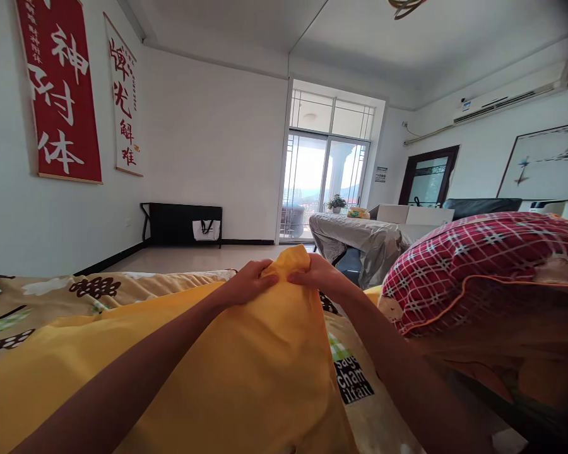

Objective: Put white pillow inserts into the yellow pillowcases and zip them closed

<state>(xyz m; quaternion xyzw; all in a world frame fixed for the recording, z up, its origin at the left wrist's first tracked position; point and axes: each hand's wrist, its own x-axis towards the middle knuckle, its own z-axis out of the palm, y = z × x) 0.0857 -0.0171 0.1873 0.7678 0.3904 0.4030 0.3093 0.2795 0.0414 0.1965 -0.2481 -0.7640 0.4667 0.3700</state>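
Note:
A large plain yellow cloth (246, 372) spreads toward me over a patterned beige blanket (170, 284). Its far end is bunched up between my two hands, raised a little above the blanket. My left hand (250, 280) grips the cloth from the left, thumb on top. From the right my right hand (317, 274) pinches the same bunched end, its thumb pointing inward. The fingers under the fabric are hidden. Close to my right forearm lies a stuffed red plaid cushion or bundle (478, 265) with orange piping.
Past the blanket stands a table with a grey plastic cover (360, 233), bearing a potted plant (336, 202) and white boxes (407, 214). A black folded frame (180, 224) leans on the far wall, a white bag (206, 229) hanging on it. Glass doors (326, 170) are at the back.

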